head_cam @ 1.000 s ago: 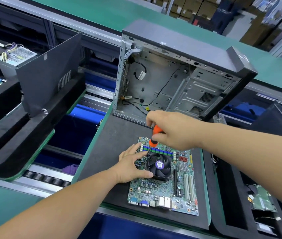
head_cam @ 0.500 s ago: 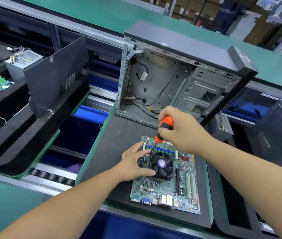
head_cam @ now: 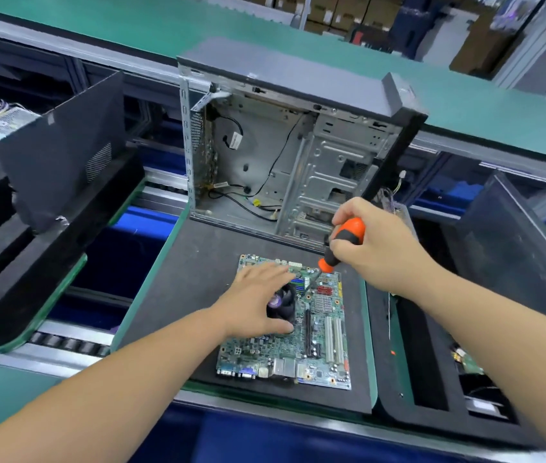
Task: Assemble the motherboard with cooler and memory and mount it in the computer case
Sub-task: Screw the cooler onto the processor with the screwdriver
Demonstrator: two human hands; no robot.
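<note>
A green motherboard point(head_cam: 315, 355) lies flat on a dark foam pad point(head_cam: 181, 295). Its black fan cooler point(head_cam: 283, 304) with a purple centre sticker is partly covered by my left hand point(head_cam: 258, 300), which rests spread over it with the thumb at the cooler's near edge. My right hand point(head_cam: 375, 248) grips an orange and black screwdriver point(head_cam: 343, 242), tilted, its tip down at the cooler's far right corner. Blue memory slots point(head_cam: 298, 282) show between the hands. Behind the board an open grey computer case point(head_cam: 281, 155) stands empty, with loose black cables inside.
A dark side panel point(head_cam: 64, 148) leans in a black foam tray at the left, with a power supply point(head_cam: 0, 121) behind it. Another black foam tray point(head_cam: 432, 345) and a dark panel point(head_cam: 515, 245) sit at the right. Conveyor rollers point(head_cam: 64, 342) run below the pad.
My right hand has carried the screwdriver from the cooler's far left corner to its far right corner. My left hand has slid up over the cooler. The camera has shifted slightly.
</note>
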